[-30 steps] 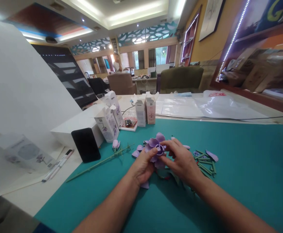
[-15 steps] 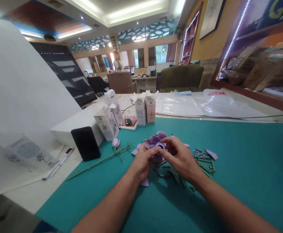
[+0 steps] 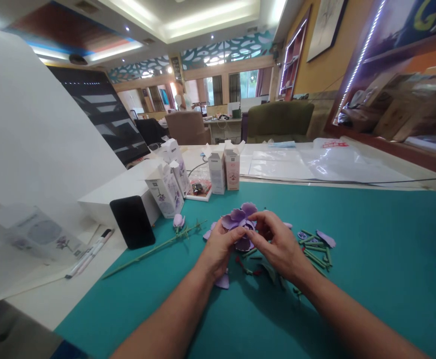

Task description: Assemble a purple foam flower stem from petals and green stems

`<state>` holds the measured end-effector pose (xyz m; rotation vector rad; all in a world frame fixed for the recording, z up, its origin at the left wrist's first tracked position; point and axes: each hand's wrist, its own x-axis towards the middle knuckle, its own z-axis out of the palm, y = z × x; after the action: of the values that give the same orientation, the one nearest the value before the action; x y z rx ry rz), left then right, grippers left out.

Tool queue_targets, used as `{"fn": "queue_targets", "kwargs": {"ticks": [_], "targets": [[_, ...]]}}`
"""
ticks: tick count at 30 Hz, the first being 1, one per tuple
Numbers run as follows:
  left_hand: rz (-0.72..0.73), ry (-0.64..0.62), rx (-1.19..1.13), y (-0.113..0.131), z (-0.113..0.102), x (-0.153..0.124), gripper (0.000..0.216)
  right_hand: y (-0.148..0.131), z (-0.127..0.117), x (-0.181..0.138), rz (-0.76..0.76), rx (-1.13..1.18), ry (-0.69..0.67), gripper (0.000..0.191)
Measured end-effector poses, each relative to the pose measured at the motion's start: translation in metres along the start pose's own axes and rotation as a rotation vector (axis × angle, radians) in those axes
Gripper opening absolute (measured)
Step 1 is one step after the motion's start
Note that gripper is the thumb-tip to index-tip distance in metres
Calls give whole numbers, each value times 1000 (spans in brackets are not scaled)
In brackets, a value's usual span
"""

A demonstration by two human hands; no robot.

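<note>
Both hands on the flower, right at the centre of the frame! The left hand (image 3: 216, 249) has the purple flower (image 3: 236, 217) pinched from the left side, thumb laid across near its middle. Over on the right side, the right hand (image 3: 280, 244) comes in with thumb and forefinger closed in on the inner petals; whether a separate small piece sits between those fingertips, I cannot tell. The flower is up off the green mat (image 3: 375, 249), broad petals fanning toward the top of the frame.

Just below the hands, a pale loose petal (image 3: 222, 282) lies on the mat, with a red-tipped piece (image 3: 247, 268) and a dull green leaf (image 3: 268, 272) to its right. Right of centre, there's a heap of short green tubes (image 3: 315, 253), a curved purple petal (image 3: 326, 238) beside it.

Swing left: a pale bud (image 3: 178, 221) just above a long green stem (image 3: 146, 255) slanting across the mat, and a black slab (image 3: 132, 222) leaning upright against a white box (image 3: 116, 192). Farther up, printed cartons (image 3: 164, 194) stand at the mat's far edge.
</note>
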<state>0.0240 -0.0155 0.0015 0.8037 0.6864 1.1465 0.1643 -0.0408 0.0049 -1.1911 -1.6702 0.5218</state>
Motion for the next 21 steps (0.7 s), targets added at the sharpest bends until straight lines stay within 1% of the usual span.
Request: {"fn": "queue_targets", "kwargs": {"ticks": [5,13,15,18,21], "targets": [[17,-5,-9,0,0,0,45,-1,1,0,15,-10,15,21],[-29,6,-71,-5,2,-1,49,-3,2,-1,62,38,3,25],[-41,-2,-91,-6,1,0,47,-3,-2,1,69,71,16,26],[-64,-10,-112,-7,-1,3,41,3,-14,8,85,73,84,23],[-83,5,-135,-3,-3,4,35,22,-27,16,137,-74,110,23]]}}
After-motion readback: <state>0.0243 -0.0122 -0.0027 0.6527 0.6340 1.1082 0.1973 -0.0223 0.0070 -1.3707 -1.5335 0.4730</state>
